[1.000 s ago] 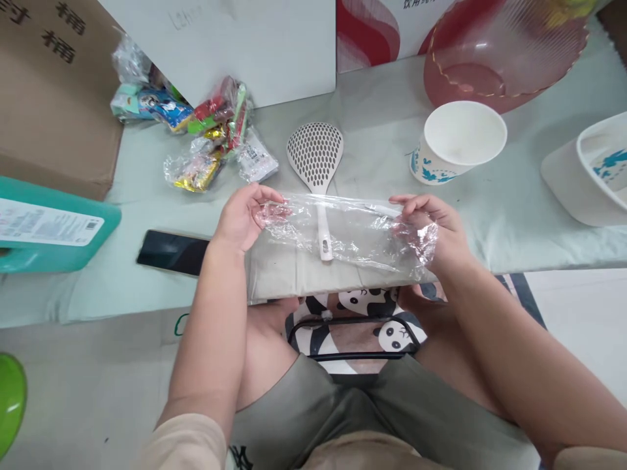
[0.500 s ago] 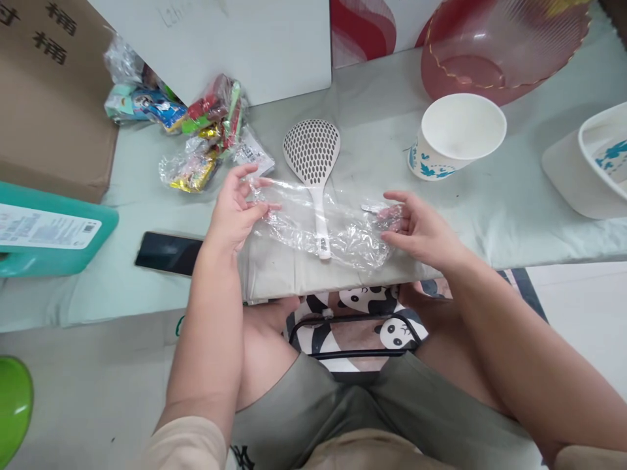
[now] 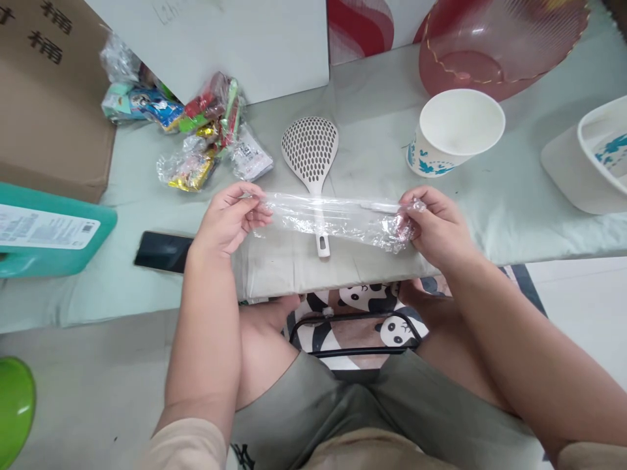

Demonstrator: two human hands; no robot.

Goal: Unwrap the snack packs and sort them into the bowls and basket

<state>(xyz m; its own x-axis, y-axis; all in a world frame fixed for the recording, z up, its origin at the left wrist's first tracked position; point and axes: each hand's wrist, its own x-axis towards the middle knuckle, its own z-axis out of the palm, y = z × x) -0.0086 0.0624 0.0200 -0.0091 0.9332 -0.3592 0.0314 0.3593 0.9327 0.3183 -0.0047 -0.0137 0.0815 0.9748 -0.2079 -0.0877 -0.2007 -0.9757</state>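
Observation:
A clear plastic bag [image 3: 350, 222] is stretched sideways between my two hands. My left hand [image 3: 230, 215] pinches its left end between thumb and fingers. At the right end, my right hand [image 3: 435, 225] is closed on the crumpled plastic. Beneath the bag lies a pale skimmer [image 3: 310, 147] with a perforated head, flat on the cloth-covered table [image 3: 372, 137]. Its head points away from me, and its handle shows partly through the film, with the hanging hole at the near end.
To the left are a phone [image 3: 162, 251], a teal jug [image 3: 53, 228], a cardboard box [image 3: 53, 117] and wrapped snacks [image 3: 191, 171]. A paper cup [image 3: 458, 134], a pink ribbed bin [image 3: 460, 65] and a white container [image 3: 568, 166] stand to the right. A white box [image 3: 235, 46] is behind.
The loosely held bag is now pulled taut and narrower. My right hand has moved slightly right and closed on its end; my left fingers have closed on the other end.

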